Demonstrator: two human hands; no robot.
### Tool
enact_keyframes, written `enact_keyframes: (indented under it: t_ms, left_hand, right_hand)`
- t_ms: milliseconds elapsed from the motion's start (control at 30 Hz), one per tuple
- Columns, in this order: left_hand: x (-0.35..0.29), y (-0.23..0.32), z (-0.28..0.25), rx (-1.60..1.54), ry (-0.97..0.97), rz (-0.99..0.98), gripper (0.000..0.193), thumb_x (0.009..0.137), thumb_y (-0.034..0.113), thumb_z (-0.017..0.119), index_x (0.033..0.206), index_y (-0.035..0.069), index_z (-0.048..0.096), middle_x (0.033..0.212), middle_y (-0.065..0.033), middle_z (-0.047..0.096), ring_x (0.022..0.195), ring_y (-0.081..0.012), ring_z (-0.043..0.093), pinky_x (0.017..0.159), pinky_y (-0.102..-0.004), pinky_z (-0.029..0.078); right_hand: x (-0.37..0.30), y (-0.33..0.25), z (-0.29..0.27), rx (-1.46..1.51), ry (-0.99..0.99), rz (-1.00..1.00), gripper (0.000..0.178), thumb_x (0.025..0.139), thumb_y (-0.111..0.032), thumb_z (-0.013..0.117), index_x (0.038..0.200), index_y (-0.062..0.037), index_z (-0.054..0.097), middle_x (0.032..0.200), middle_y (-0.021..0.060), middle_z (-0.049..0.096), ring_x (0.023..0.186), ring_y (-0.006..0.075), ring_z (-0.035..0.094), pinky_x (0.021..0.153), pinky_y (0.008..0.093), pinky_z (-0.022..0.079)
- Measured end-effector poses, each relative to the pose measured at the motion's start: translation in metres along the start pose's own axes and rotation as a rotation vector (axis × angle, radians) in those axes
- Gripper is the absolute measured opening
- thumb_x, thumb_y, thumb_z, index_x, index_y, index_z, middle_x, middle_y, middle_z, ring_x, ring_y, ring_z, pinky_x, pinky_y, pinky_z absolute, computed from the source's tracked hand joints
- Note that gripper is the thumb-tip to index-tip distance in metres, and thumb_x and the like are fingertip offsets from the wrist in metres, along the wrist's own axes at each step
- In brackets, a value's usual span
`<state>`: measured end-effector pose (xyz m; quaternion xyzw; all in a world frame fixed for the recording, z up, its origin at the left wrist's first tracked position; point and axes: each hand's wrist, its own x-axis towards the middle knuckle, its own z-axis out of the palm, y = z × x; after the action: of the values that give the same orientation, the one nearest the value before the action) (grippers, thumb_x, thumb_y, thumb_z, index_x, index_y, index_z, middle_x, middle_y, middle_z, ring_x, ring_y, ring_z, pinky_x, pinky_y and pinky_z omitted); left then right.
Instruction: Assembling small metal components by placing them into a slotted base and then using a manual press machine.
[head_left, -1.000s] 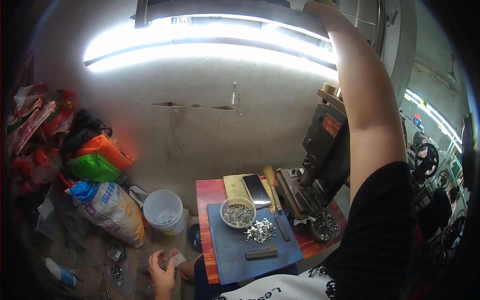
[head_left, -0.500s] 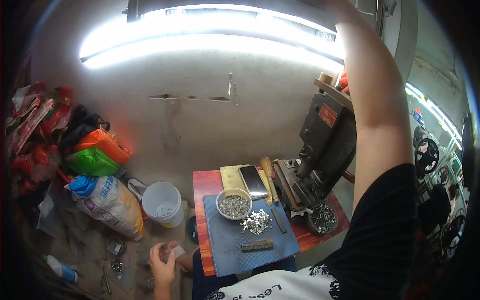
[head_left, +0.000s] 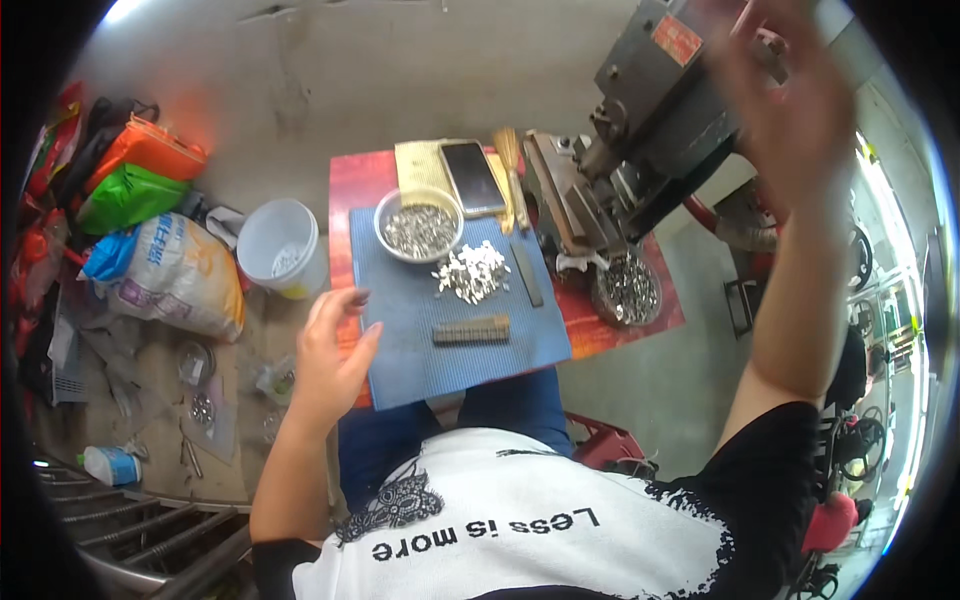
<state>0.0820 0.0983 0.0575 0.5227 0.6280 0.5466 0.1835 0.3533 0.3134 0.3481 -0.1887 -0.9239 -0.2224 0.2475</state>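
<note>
A seated person's left hand (head_left: 335, 350) hovers open, fingers loosely spread, at the left edge of a blue mat (head_left: 450, 310). The blurred right hand (head_left: 790, 120) is raised, fingers spread, holding nothing. A careless sweep could likely scatter the loose pile of small metal parts (head_left: 472, 272) beside the metal-filled bowl (head_left: 420, 225).

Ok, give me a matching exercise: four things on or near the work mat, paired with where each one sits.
Things:
1. glass bowl of metal bits
2. phone
3. white bucket
4. dark bar

Places:
A. on the floor, left of the red table
B. on the blue mat's top left corner
C. on the mat, nearest the person
D. on the yellow pad beyond the mat

Pairs: 1-B, 2-D, 3-A, 4-C
</note>
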Motion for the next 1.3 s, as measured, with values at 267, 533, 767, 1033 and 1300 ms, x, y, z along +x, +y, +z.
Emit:
enact_keyframes:
  t_ms: [267, 533, 767, 1033, 1300]
  left_hand:
    - [-0.014, 0.000, 0.067, 0.257, -0.255, 0.027, 0.043, 0.079, 0.014, 0.078, 0.117, 0.002, 0.062, 0.105, -0.0151, 0.061, 0.102, -0.0334, 0.058, 0.091, -0.0436, 0.047]
    - [-0.021, -0.012, 0.093, 0.386, -0.162, 0.061, 0.024, 0.082, 0.010, 0.074, 0.103, 0.004, 0.067, 0.099, -0.0125, 0.061, 0.098, -0.0333, 0.057, 0.087, -0.0427, 0.046]
    - [0.007, -0.009, 0.082, 0.288, -0.092, -0.022, 0.024, 0.084, 0.006, 0.072, 0.108, 0.001, 0.066, 0.100, -0.0134, 0.061, 0.084, -0.0285, 0.062, 0.076, -0.0386, 0.051]
    - [0.033, -0.026, 0.090, 0.317, -0.105, -0.090, 0.011, 0.083, 0.002, 0.072, 0.094, 0.000, 0.071, 0.094, -0.0089, 0.062, 0.075, -0.0196, 0.061, 0.071, -0.0310, 0.050]
    - [0.037, -0.025, 0.087, 0.285, -0.185, -0.121, 0.012, 0.085, 0.008, 0.072, 0.093, 0.001, 0.069, 0.101, -0.0127, 0.061, 0.090, -0.0269, 0.064, 0.079, -0.0366, 0.052]
  right_hand:
    - [-0.169, -0.109, 0.200, 0.800, -0.176, 0.576, 0.016, 0.088, -0.007, 0.069, 0.102, -0.0002, 0.068, 0.089, 0.0120, 0.068, 0.077, 0.0208, 0.066, 0.067, 0.0314, 0.052]
    - [-0.174, -0.126, 0.244, 0.770, -0.158, 0.477, 0.009, 0.085, -0.008, 0.069, 0.092, -0.0026, 0.067, 0.089, 0.0129, 0.064, 0.090, 0.0335, 0.063, 0.079, 0.0424, 0.051]
    - [-0.169, -0.126, 0.254, 0.703, -0.177, 0.349, 0.010, 0.085, -0.010, 0.073, 0.090, -0.0026, 0.070, 0.089, 0.0118, 0.064, 0.090, 0.0316, 0.062, 0.080, 0.0397, 0.050]
    - [-0.169, -0.122, 0.257, 0.740, -0.244, 0.269, 0.010, 0.086, -0.010, 0.070, 0.090, -0.0028, 0.066, 0.091, 0.0108, 0.062, 0.094, 0.0318, 0.059, 0.087, 0.0407, 0.047]
    - [-0.174, -0.111, 0.229, 0.883, -0.347, 0.136, 0.016, 0.086, -0.007, 0.069, 0.098, -0.0021, 0.060, 0.103, 0.0129, 0.058, 0.103, 0.0320, 0.056, 0.092, 0.0405, 0.044]
